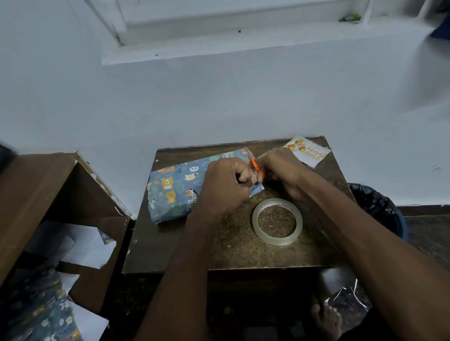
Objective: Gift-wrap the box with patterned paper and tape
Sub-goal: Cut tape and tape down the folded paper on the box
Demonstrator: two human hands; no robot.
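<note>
A box wrapped in blue animal-print paper lies at the back left of a small dark table. My left hand is curled over the box's right end, fingers tucked in at the paper edge. My right hand grips an orange-handled tool, likely scissors, held close against the left hand at that same end. What the left fingers pinch is hidden. A roll of clear tape lies flat on the table, just in front of both hands.
A birthday card sits at the table's back right corner. To the left stands a brown shelf with white paper scraps; spare patterned paper lies below it. A bin with a black liner stands to the right. A bare foot shows under the table.
</note>
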